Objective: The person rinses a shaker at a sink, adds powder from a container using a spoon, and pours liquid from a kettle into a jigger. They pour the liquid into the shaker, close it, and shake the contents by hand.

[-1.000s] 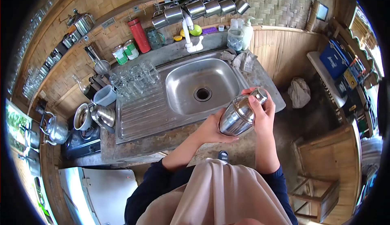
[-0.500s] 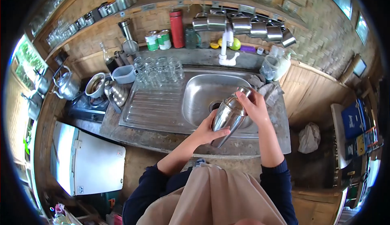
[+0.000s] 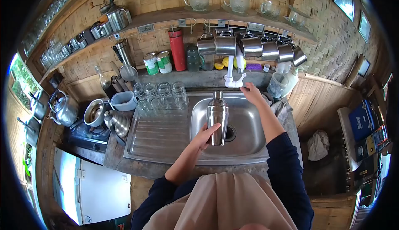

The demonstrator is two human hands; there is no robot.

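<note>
In the head view my left hand (image 3: 201,138) is closed around the lower body of a steel cocktail shaker (image 3: 217,116). The shaker stands nearly upright above the steel sink (image 3: 245,143), its lid and cap on. My right hand (image 3: 252,94) is off the shaker and reaches to the back of the sink, fingers apart with nothing in them. Its fingertips are right by the spout of the white tap (image 3: 234,80). Behind the shaker's base shows part of the sink drain (image 3: 230,133).
Upturned glass mugs (image 3: 162,95) stand on the ribbed drainboard (image 3: 156,134). Steel mugs (image 3: 251,46) hang low behind the tap. A cloth (image 3: 282,109), a plastic container (image 3: 277,84) and a pump bottle (image 3: 291,82) sit right of the sink. A gooseneck kettle (image 3: 117,123) is at left.
My right hand has let go of the shaker's top and moved up to the tap. My left hand has brought the shaker left and more upright. The view has tilted up.
</note>
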